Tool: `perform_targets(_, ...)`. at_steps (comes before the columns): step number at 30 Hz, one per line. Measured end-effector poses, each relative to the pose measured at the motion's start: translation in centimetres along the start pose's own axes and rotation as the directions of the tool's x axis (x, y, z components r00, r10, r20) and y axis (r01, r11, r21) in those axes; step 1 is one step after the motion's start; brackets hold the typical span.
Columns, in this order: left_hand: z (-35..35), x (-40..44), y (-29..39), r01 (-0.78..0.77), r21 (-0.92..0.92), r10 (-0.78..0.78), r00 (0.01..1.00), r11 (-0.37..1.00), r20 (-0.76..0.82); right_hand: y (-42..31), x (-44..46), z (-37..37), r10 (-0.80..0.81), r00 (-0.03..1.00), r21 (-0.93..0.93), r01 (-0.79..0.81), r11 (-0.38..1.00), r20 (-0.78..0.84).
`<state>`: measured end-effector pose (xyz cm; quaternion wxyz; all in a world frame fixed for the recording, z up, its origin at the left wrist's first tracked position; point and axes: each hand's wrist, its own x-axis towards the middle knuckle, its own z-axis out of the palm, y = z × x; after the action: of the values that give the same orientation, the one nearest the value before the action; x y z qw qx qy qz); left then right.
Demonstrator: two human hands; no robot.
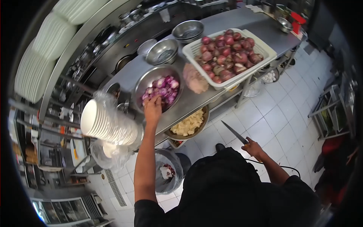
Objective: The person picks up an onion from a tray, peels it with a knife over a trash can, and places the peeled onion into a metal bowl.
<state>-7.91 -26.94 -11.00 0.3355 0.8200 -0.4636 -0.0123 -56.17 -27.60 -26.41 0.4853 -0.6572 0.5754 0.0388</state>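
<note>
My left hand (152,107) reaches over the near rim of a steel bowl (138,85). Its fingers are bent down and slightly apart, touching the peeled red onions (162,90) inside; I see nothing held, though the fingertips are partly hidden. My right hand (253,147) is out to the right above the floor, closed around the handle of a knife (233,131). The blade points up and to the left. Beyond the bowl, a white plastic crate (270,56) is heaped with unpeeled red onions (227,53).
A pinkish bag (194,77) lies between bowl and crate on the steel table (234,19). More steel bowls (162,53) stand behind. Wrapped foam cups (109,121) are at the left. Below are a bowl of pale chopped pieces (188,124) and a lined bin (160,185).
</note>
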Motion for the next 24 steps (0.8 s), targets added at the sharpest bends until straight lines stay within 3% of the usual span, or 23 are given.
perform_targets(1, 0.5, 0.1, -0.6, -0.013, -0.001, 0.013, 1.000, 1.000, 0.016, 1.8, 0.5, 0.0, -0.044, 0.996, -0.014, 0.043, 0.999, -0.080)
perform_targets(2, 1.2, 0.5, -1.7, -0.100, 0.179, 0.105, 0.994, 0.979, -0.020, 0.3, -0.7, -2.0, 0.098, 0.995, 0.043, -0.097, 0.994, -0.017)
perform_targets(3, 1.6, 0.9, -1.5, -0.178, 0.354, 0.206, 0.978, 0.918, -0.042, 1.2, -0.2, -2.5, 0.140, 0.989, 0.039, -0.138, 0.990, -0.039)
perform_targets(6, 1.2, 2.2, 1.5, -0.185, 0.401, 0.245, 0.964, 0.897, -0.106, 4.2, 0.9, -3.4, 0.212, 0.969, 0.000, -0.214, 0.977, -0.128)
perform_targets(7, 0.5, 2.8, 3.6, -0.155, 0.369, 0.179, 0.983, 0.916, -0.031, 4.7, 0.9, -3.2, 0.187, 0.963, 0.019, -0.187, 0.982, -0.195)
perform_targets(9, 0.1, 3.8, 7.6, -0.183, 0.314, 0.184, 0.983, 0.932, 0.027, 5.3, 1.0, -3.0, 0.166, 0.950, 0.035, -0.162, 0.986, -0.266)
perform_targets(11, 0.5, 4.4, 11.2, -0.241, 0.226, 0.219, 0.969, 0.944, 0.117, 5.8, 1.5, -2.3, 0.086, 0.912, 0.132, -0.035, 0.991, -0.400)
perform_targets(13, 1.5, 4.4, 14.5, -0.350, -0.054, 0.354, 0.916, 0.935, 0.190, 6.7, 3.0, -1.7, 0.172, 0.913, 0.205, -0.100, 0.974, -0.370)
perform_targets(14, 2.0, 4.3, 16.5, -0.455, -0.056, 0.458, 0.872, 0.889, 0.172, 7.0, 3.5, -1.4, 0.256, 0.908, 0.274, -0.167, 0.947, -0.331)
perform_targets(15, 2.5, 4.3, 18.3, -0.556, -0.059, 0.558, 0.815, 0.829, 0.158, 6.9, 3.7, -1.6, 0.269, 0.900, 0.216, -0.203, 0.955, -0.344)
perform_targets(19, 4.6, 5.5, 22.9, -0.540, -0.212, 0.580, 0.773, 0.814, 0.258, 9.4, 5.5, 0.0, 0.383, 0.825, 0.281, -0.285, 0.917, -0.416)
perform_targets(21, 5.6, 6.4, 24.0, -0.621, -0.246, 0.664, 0.644, 0.744, 0.379, 9.2, 4.9, 0.2, 0.417, 0.815, 0.322, -0.300, 0.898, -0.403)
perform_targets(22, 5.9, 6.5, 24.4, -0.624, -0.247, 0.666, 0.638, 0.741, 0.387, 9.2, 4.6, 0.4, 0.447, 0.803, 0.352, -0.317, 0.881, -0.394)
perform_targets(24, 6.3, 6.4, 25.2, -0.438, -0.185, 0.454, 0.655, 0.880, 0.604, 9.8, 4.3, 1.1, 0.474, 0.798, 0.389, -0.330, 0.860, -0.372)
